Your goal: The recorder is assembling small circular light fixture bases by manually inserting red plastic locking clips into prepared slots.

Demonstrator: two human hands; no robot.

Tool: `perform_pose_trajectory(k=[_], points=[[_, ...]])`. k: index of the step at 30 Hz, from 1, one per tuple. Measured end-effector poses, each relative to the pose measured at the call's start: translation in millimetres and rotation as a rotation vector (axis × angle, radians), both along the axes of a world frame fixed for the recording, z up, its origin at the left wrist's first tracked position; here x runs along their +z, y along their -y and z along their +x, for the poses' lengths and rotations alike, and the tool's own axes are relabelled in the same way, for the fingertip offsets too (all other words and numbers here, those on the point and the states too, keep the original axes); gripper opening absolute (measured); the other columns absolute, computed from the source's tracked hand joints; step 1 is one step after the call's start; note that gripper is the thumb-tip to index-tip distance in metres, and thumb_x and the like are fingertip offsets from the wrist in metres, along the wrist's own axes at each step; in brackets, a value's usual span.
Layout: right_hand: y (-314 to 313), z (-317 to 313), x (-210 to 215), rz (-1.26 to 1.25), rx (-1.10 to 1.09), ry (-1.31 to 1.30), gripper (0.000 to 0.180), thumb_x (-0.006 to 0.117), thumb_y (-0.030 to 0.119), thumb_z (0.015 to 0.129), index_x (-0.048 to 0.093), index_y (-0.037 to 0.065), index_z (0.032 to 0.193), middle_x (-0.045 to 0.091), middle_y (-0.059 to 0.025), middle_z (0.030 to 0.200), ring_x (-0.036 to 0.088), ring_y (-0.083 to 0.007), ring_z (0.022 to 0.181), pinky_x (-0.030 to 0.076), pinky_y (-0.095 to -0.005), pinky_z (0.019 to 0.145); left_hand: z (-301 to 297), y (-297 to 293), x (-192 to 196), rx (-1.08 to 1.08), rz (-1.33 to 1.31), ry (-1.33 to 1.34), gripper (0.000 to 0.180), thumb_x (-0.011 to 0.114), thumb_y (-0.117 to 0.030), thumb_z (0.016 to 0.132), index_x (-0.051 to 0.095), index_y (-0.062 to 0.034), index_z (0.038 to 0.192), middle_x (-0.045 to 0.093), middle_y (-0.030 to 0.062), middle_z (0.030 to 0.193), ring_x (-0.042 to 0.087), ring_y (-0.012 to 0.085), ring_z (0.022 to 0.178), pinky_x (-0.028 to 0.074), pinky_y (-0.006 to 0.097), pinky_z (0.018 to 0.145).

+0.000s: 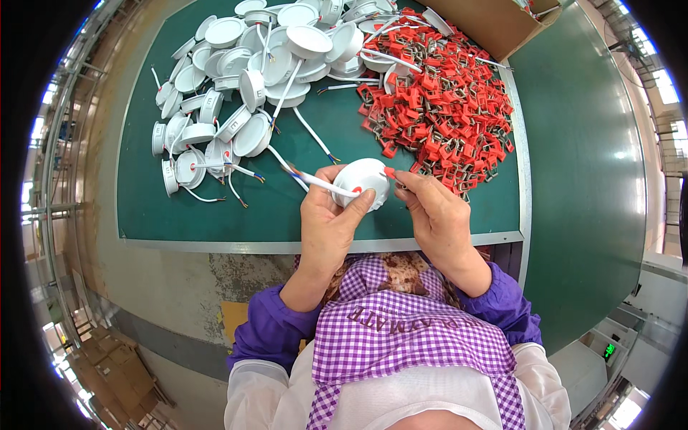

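Observation:
Near the front edge of the green table, my left hand (326,222) grips a round white light housing (364,178), thumb on its face and fingers behind. From the housing a white cable (326,184) runs out to the left, ending in bare coloured wires. A small red part shows where the cable meets the face. At the housing's right rim, my right hand (438,213) pinches a small red clip (389,173) between thumb and forefinger. The clip touches or nearly touches the rim; I cannot tell which.
A heap of white housings with cables (229,64) covers the table's far left. Right of it lies a pile of red clips with metal springs (444,107). An open cardboard box (494,25) stands at the far right. Another green surface (580,165) adjoins on the right, beyond a metal edge.

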State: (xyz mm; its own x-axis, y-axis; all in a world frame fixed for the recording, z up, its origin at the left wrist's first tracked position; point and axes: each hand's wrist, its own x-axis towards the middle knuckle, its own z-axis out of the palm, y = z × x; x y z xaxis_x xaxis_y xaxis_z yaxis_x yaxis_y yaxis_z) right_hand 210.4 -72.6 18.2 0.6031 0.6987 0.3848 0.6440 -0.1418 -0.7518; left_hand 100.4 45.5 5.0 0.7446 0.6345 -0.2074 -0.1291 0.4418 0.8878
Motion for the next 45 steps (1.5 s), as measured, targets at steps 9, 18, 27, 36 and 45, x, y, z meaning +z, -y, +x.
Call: perform_pose_trajectory(k=[9, 18, 27, 36, 45], points=[[3.0, -1.1, 2.9, -0.028, 0.013, -0.082, 0.019, 0.067, -0.001, 0.084, 0.065, 0.0, 0.103, 0.067, -0.0148, 0.084, 0.068, -0.0278, 0.073, 0.054, -0.0338, 0.061, 0.8, 9.1, -8.2, 0.052, 0.284, -0.03, 0.033, 0.067, 0.001, 0.089, 0.051, 0.0025, 0.118, 0.062, 0.0093, 0.11, 0.063, 0.0149, 0.1, 0.053, 0.028, 0.086], [-1.0, -6.3, -3.4, -0.032, 0.003, 0.069, 0.027, 0.065, -0.006, 0.081, 0.063, 0.0, 0.107, 0.065, -0.0137, 0.084, 0.066, -0.0283, 0.069, 0.053, -0.0355, 0.057, 1.5, 9.7, -7.9, 0.067, 0.493, -0.098, 0.034, 0.071, 0.002, 0.085, 0.055, 0.001, 0.115, 0.062, 0.0069, 0.105, 0.063, 0.013, 0.096, 0.053, 0.025, 0.083], [-4.3, -12.9, -7.2, -0.077, -0.048, 0.173, 0.022, 0.065, -0.006, 0.084, 0.063, -0.001, 0.106, 0.067, -0.0144, 0.083, 0.07, -0.024, 0.071, 0.054, -0.0315, 0.059, 3.7, 12.8, -11.8, 0.097, 0.55, -0.084, 0.032, 0.068, 0.004, 0.086, 0.055, 0.0016, 0.115, 0.061, 0.008, 0.109, 0.061, 0.012, 0.099, 0.051, 0.024, 0.085], [-6.5, -6.0, -11.7, 0.02, -0.007, 0.084, 0.021, 0.065, -0.006, 0.082, 0.062, 0.0, 0.102, 0.065, -0.0136, 0.081, 0.067, -0.0261, 0.07, 0.052, -0.0327, 0.059, -2.2, 4.4, -6.6, 0.015, 0.496, -0.073, 0.032, 0.068, 0.0, 0.088, 0.054, 0.0022, 0.116, 0.061, 0.0087, 0.11, 0.061, 0.0129, 0.1, 0.052, 0.025, 0.086], [-5.0, -17.9, -7.1, -0.016, 0.051, 0.07, 0.019, 0.062, -0.009, 0.08, 0.059, 0.0, 0.097, 0.061, -0.0131, 0.082, 0.062, -0.0297, 0.071, 0.051, -0.0375, 0.062, -12.5, 10.3, -9.6, -0.018, 0.229, -0.077, 0.028, 0.064, 0.004, 0.088, 0.055, 0.0001, 0.114, 0.063, 0.0056, 0.102, 0.062, 0.0107, 0.092, 0.052, 0.025, 0.081]])
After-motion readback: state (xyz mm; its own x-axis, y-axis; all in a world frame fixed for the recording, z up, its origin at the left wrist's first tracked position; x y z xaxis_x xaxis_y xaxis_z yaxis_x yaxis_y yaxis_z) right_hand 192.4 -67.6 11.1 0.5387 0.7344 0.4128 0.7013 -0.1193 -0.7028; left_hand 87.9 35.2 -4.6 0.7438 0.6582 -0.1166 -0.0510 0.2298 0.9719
